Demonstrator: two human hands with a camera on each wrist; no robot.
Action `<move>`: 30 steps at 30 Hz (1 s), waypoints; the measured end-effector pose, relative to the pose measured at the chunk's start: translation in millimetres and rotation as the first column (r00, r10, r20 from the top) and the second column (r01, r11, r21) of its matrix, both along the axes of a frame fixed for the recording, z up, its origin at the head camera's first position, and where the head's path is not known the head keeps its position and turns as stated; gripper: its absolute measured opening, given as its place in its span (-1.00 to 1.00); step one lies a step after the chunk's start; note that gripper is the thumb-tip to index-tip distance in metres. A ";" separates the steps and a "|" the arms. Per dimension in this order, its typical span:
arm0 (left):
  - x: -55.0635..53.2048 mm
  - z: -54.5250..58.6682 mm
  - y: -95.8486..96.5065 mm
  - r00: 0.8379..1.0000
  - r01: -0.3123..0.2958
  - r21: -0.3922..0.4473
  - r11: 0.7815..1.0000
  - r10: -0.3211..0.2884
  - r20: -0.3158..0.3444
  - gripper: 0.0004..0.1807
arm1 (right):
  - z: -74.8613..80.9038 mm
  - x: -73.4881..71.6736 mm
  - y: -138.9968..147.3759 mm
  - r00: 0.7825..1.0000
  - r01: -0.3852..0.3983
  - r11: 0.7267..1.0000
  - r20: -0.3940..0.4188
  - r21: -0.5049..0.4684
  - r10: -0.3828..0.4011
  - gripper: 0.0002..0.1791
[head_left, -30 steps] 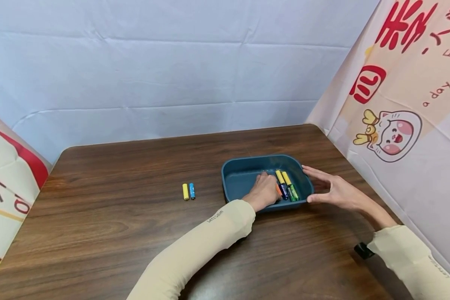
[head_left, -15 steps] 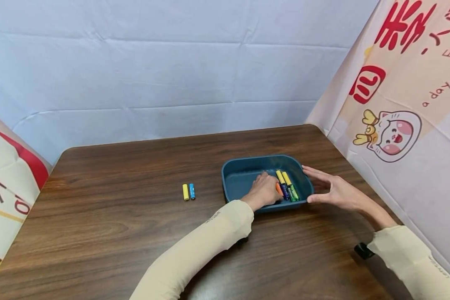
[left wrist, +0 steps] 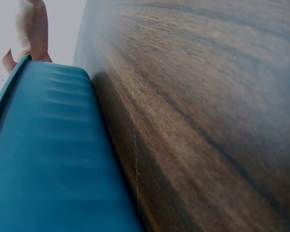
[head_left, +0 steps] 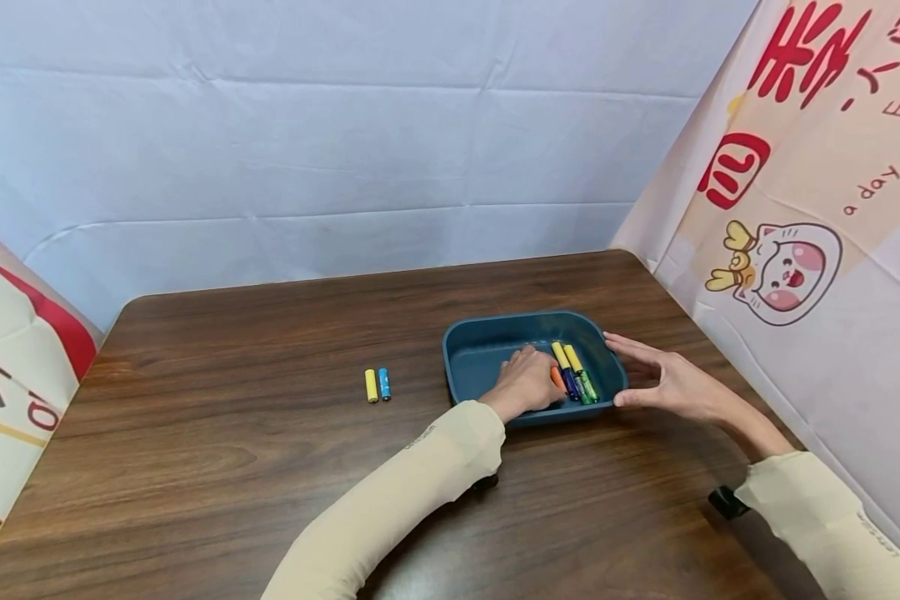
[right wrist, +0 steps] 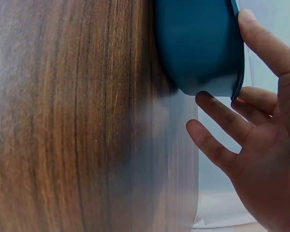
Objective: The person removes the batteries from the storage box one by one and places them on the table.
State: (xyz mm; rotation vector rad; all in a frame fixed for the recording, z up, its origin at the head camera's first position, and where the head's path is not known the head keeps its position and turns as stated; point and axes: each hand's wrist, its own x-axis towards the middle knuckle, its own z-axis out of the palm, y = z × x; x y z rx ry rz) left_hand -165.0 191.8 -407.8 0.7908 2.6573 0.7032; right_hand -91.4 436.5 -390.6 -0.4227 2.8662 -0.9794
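A dark teal tray (head_left: 476, 360) stands on the table with several batteries at its right end. Two yellow batteries (head_left: 567, 356) lie behind a dark blue one (head_left: 572, 386) and a green one (head_left: 587, 387). Inside the tray, my left hand (head_left: 523, 382) pinches an orange battery (head_left: 558, 378) beside the blue one; its fingertips are partly hidden. My right hand (head_left: 678, 385) spans the tray's right end, thumb and fingertips touching the rim. In the right wrist view the right hand's fingers (right wrist: 222, 116) are spread and fairly straight against the tray's wall (right wrist: 198, 43).
Left of the tray, a yellow battery (head_left: 371, 386) and a light blue battery (head_left: 385, 384) lie side by side on the brown wooden table (head_left: 217, 433). A white cloth (head_left: 307, 150) hangs behind the table, with a printed cloth (head_left: 810, 192) at the right.
My left hand has shifted very slightly within the tray, and a little more of the orange battery shows. The right hand stays at the tray's end.
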 end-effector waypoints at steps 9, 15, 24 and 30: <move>1.2 9.8 -6.5 0.999 0.031 0.033 0.999 -0.032 0.017 -0.79 | -0.9 -0.4 0.6 1.000 -0.001 1.000 0.004 -0.014 0.001 -0.02; -0.6 26.5 -21.2 0.998 0.064 0.115 0.991 -0.067 0.019 -0.46 | -0.4 -0.4 0.9 1.000 0.000 1.000 0.010 -0.013 0.000 -0.01; -6.8 58.8 -72.9 0.996 0.090 0.229 0.969 -0.094 0.008 -0.38 | 0.3 -0.5 0.9 1.000 0.003 1.000 0.001 -0.013 -0.003 0.00; -19.0 67.1 -129.1 0.996 0.084 0.288 0.954 -0.083 -0.017 -0.45 | -0.6 -0.2 1.1 1.000 -0.001 1.000 -0.006 -0.020 0.001 0.00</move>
